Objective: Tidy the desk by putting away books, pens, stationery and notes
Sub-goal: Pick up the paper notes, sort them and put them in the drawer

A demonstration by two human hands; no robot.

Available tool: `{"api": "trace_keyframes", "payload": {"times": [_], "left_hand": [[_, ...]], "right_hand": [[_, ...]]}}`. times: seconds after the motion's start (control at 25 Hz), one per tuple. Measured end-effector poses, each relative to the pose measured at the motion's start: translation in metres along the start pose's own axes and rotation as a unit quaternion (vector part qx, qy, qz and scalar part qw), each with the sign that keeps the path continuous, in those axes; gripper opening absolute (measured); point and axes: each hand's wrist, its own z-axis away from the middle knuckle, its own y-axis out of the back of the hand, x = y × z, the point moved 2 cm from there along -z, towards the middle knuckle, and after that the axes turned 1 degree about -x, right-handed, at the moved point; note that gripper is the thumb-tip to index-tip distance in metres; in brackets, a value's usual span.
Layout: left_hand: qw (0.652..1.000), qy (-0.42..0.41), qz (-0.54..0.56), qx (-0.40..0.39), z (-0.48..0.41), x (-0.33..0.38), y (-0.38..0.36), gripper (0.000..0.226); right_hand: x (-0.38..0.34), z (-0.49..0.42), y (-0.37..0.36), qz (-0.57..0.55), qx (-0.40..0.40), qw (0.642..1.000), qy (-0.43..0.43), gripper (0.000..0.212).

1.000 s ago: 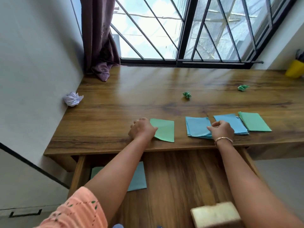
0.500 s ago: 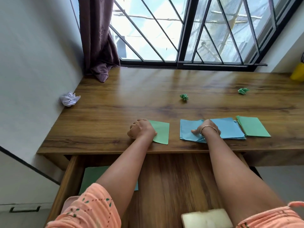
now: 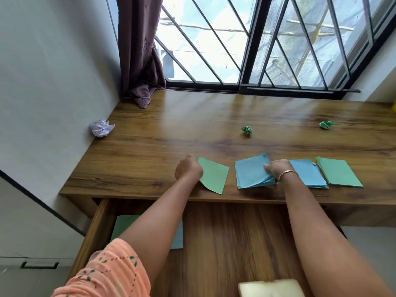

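Note:
Four paper stacks lie along the desk's front edge. My left hand (image 3: 188,168) is closed on the left edge of a green sheet (image 3: 214,177). My right hand (image 3: 278,169) grips the right edge of a blue paper stack (image 3: 249,173), whose far corner is lifted off the desk. Right of it lie a second blue stack (image 3: 308,174) and a green stack (image 3: 337,172). Under the desk the wooden drawer (image 3: 231,239) stands open, with green and blue paper (image 3: 122,227) lying in its left part, partly hidden by my left arm.
Two crumpled green paper balls (image 3: 246,130) (image 3: 325,124) and a crumpled white one (image 3: 101,130) lie farther back on the desk (image 3: 171,136). A purple curtain (image 3: 139,61) hangs at the back left. A pale block (image 3: 271,288) sits at the drawer's near edge.
My right hand moved left from between the blue stacks onto the left blue stack and took hold of it, lifting its edge. My left hand stayed on the green sheet.

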Motion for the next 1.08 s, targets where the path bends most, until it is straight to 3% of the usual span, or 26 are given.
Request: {"api": "trace_keyframes", "payload": {"times": [0.08,0.16,0.28,0.48,0.64,0.76,0.92,1.08], "left_hand": [[0.990,0.007,0.139,-0.032,-0.002,-0.013,0.009,0.012],[0.965,0.003,0.255,-0.054,0.005,-0.027,0.030,0.016],[0.937,-0.018,0.345,-0.042,0.023,-0.053,0.076,0.018],[0.913,-0.005,0.408,0.010,0.040,-0.104,0.120,0.023],[0.917,0.004,0.398,0.008,0.045,-0.132,0.127,0.021],[0.923,0.008,0.385,-0.010,0.047,-0.143,0.124,0.021],[0.937,0.014,0.346,-0.045,0.051,-0.158,0.121,0.020],[0.939,0.025,0.342,-0.029,0.049,-0.174,0.124,0.021]], "right_hand": [[-0.004,0.011,0.004,-0.026,-0.041,0.999,0.022,0.036],[-0.009,0.032,0.006,-0.116,-0.093,0.988,0.028,0.022],[-0.016,0.073,-0.002,-0.239,-0.165,0.956,0.043,0.009],[0.011,0.140,-0.077,-0.168,-0.338,0.926,0.025,0.015],[0.032,0.154,-0.157,-0.063,-0.298,0.952,0.024,0.009],[0.033,0.148,-0.196,-0.039,-0.254,0.966,0.021,0.034],[0.029,0.138,-0.221,-0.053,-0.232,0.971,-0.015,0.050],[0.022,0.141,-0.248,-0.003,-0.260,0.965,-0.024,0.043]]}}
